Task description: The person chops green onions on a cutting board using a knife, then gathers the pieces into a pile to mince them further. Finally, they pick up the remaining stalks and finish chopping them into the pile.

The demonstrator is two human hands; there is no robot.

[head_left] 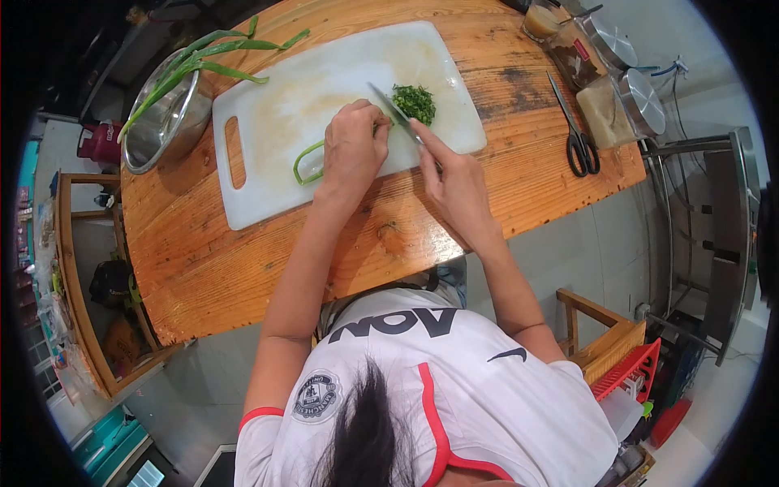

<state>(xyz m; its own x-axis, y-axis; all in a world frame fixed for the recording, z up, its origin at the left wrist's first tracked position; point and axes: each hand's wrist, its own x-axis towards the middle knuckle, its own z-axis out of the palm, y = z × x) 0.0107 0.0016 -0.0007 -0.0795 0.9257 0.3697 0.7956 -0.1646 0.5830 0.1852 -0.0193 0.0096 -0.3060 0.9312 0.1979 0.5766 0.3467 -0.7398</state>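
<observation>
A white cutting board [284, 101] lies on the wooden table. On it, my left hand [354, 144] is closed around green onion stalks, with a looped green stalk [299, 166] sticking out to its left. My right hand [456, 180] grips a knife [393, 110], whose blade points up and left across the board, just right of my left fingers. Beyond the blade sits a small heap of chopped green onion [415, 104]. The cut end under my left fingertips is mostly hidden.
A metal bowl [172, 128] with long green onions [195, 63] across its rim stands at the left of the table [211, 268]. Black-handled scissors [578, 142] lie at the right, beside jars with metal lids [641, 101]. A wooden stool [600, 337] stands below right.
</observation>
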